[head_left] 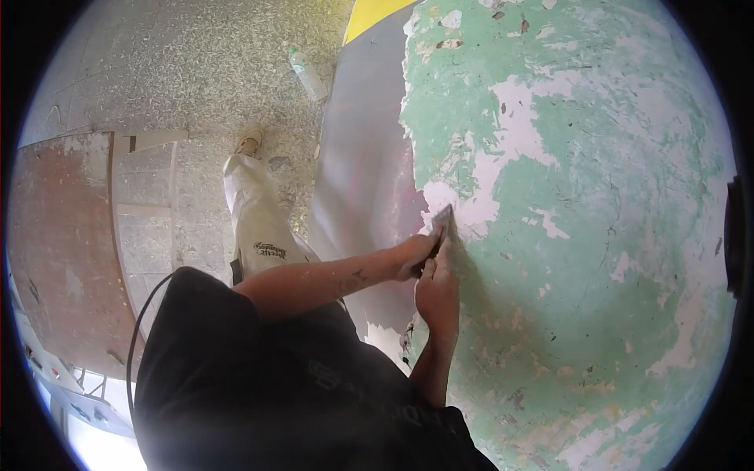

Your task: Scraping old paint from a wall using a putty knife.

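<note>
A wall [565, 235] with peeling green paint and bare whitish patches fills the right side. Against a whitish patch near the paint's left edge rests the blade of a scraper [445, 216], angled up and away from me. My left hand [412, 255] is closed around the scraper's dark handle. Just below and to the right, my right hand [438, 292] also grips it, with fingers extended along the handle toward the blade. Most of the handle is hidden by my fingers.
Left of the green paint runs a smooth grey band [357, 149], with a yellow corner [377, 17] at the top. The floor [212, 71] is littered with pale flakes. A clear plastic bottle [307, 74] lies there. A reddish-brown board [71, 243] stands at the far left.
</note>
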The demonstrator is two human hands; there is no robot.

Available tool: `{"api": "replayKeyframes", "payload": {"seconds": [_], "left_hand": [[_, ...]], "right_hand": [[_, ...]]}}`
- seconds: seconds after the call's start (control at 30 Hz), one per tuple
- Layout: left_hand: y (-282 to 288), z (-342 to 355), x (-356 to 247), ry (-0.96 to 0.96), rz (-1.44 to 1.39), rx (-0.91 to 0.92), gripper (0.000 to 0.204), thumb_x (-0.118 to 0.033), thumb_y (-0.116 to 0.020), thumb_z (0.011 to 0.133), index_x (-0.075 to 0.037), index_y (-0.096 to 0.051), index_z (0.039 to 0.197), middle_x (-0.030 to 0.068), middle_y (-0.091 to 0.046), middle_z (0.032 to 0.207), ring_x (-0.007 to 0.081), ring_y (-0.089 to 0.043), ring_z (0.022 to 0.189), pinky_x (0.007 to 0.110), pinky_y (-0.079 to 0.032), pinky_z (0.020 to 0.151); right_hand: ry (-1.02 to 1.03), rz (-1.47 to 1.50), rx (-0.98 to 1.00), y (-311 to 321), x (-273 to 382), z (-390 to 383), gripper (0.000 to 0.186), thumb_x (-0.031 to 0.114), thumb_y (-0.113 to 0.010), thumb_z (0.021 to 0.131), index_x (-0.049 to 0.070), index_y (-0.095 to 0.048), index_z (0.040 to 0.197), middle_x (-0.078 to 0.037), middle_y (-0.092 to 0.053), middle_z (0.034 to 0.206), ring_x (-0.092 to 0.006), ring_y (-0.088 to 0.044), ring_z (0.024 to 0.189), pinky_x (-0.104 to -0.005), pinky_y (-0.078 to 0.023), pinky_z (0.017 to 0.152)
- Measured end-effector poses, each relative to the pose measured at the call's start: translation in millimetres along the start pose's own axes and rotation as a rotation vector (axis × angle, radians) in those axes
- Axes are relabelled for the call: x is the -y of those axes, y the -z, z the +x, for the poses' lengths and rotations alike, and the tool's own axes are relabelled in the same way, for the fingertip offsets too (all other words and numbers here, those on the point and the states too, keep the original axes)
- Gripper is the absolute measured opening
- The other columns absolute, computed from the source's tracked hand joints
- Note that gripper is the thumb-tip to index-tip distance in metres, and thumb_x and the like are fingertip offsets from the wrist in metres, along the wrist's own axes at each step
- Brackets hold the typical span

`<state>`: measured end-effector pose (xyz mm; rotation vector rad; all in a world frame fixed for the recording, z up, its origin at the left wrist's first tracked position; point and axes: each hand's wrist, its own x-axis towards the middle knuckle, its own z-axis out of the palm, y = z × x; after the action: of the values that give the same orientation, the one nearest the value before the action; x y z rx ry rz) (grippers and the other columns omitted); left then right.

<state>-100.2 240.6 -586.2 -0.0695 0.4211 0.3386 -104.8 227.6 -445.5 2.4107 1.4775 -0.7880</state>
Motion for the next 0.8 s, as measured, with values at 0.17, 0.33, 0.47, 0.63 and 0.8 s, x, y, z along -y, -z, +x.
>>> {"api": "replayKeyframes", "payload": {"seconds": [0.17, 0.33, 0.47, 0.63, 0.8], "left_hand": [[4.4, -0.6, -7.4, -0.017, -0.064, -0.034, 0.059, -0.062, -0.031, 0.096, -0.009, -0.055, 0.104, 0.0062, -0.060, 0.092, 0.0194, -0.059, 0.080, 0.037, -0.051, 0.074], [8.4, 2.8, -8.4, -0.036, 0.105, -0.082, 0.060, -0.063, -0.030, 0.095, -0.010, -0.055, 0.106, 0.0062, -0.060, 0.091, 0.0187, -0.059, 0.081, 0.038, -0.051, 0.072], [14.8, 11.2, -6.3, -0.072, -0.040, -0.067, 0.059, -0.062, -0.032, 0.095, -0.009, -0.056, 0.103, 0.0056, -0.061, 0.089, 0.0170, -0.058, 0.076, 0.036, -0.050, 0.065], [16.5, 10.5, -5.9, -0.070, 0.007, -0.108, 0.058, -0.061, -0.032, 0.096, -0.009, -0.055, 0.105, 0.0057, -0.061, 0.091, 0.0175, -0.059, 0.077, 0.037, -0.050, 0.066], [-2.3, -2.5, -2.9, -0.011, -0.062, -0.081, 0.061, -0.062, -0.027, 0.096, -0.007, -0.054, 0.103, 0.0061, -0.059, 0.090, 0.0184, -0.058, 0.076, 0.036, -0.050, 0.066]], "right_hand": [[0.056, -0.001, -0.023, -7.8, -13.6, 13.3, 0.052, 0.016, -0.035, 0.095, 0.000, -0.027, 0.144, -0.030, -0.059, 0.111, -0.0424, -0.060, 0.101, -0.0456, -0.048, 0.083], [0.002, -0.003, -0.017, -2.0, 5.0, 2.0, 0.052, 0.014, -0.035, 0.095, -0.002, -0.026, 0.143, -0.031, -0.057, 0.114, -0.0439, -0.058, 0.104, -0.0469, -0.047, 0.085], [0.008, -0.015, 0.026, 1.0, 9.0, 0.9, 0.053, 0.014, -0.035, 0.094, -0.003, -0.026, 0.143, -0.032, -0.057, 0.115, -0.0448, -0.057, 0.106, -0.0465, -0.046, 0.087], [0.115, -0.024, -0.105, -13.7, 0.9, 9.1, 0.054, 0.014, -0.036, 0.094, -0.003, -0.025, 0.144, -0.031, -0.056, 0.118, -0.0442, -0.057, 0.106, -0.0465, -0.046, 0.088], [0.001, 0.004, 0.021, 3.8, 15.3, -9.7, 0.054, 0.016, -0.034, 0.095, -0.002, -0.025, 0.144, -0.031, -0.052, 0.124, -0.0433, -0.054, 0.112, -0.0456, -0.043, 0.094]]}}
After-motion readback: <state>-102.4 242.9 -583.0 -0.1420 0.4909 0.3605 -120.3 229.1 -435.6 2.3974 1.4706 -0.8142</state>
